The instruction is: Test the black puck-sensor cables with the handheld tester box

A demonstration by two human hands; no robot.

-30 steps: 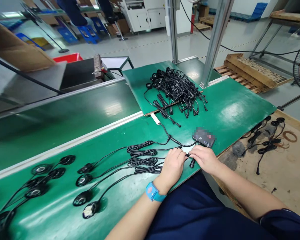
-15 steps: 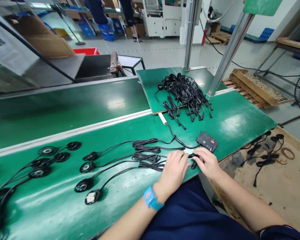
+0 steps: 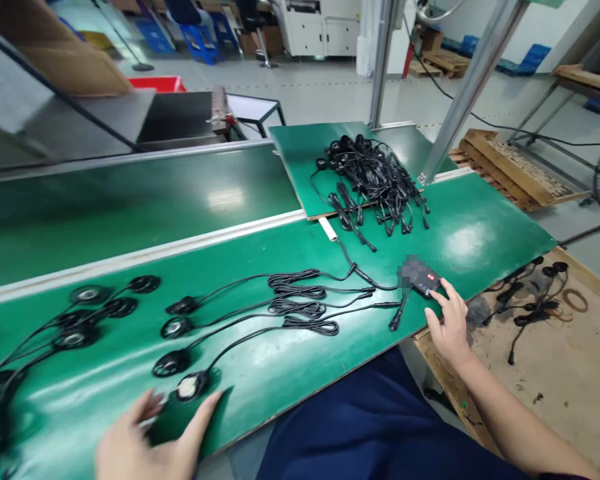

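Observation:
My left hand (image 3: 153, 433) is low at the left, thumb and fingers spread, holding nothing. Just beyond its fingertips lies a round black lamp-like part (image 3: 193, 385) with a whitish patch on its face. My right hand (image 3: 449, 320) is at the small black box (image 3: 424, 280), its fingertips against the near right edge; the fingers are apart. Part of the box is blurred out. A black cable joint (image 3: 387, 305) lies left of that hand, beside a short cable end with a plug (image 3: 395, 321). Coiled black cables (image 3: 300, 293) run from several round parts towards the box.
A tangled pile of black cables (image 3: 375, 173) sits on a raised green board (image 3: 295, 147) at the back. More round black parts (image 3: 77, 333) lie at the left. A metal post (image 3: 473, 90) rises behind the bench. Below right, a wooden surface (image 3: 570, 373) holds loose cables.
Both hands have let go of the cable joint. My left hand has moved far left to the round parts; my right has moved to the black box. The view has tilted slightly down.

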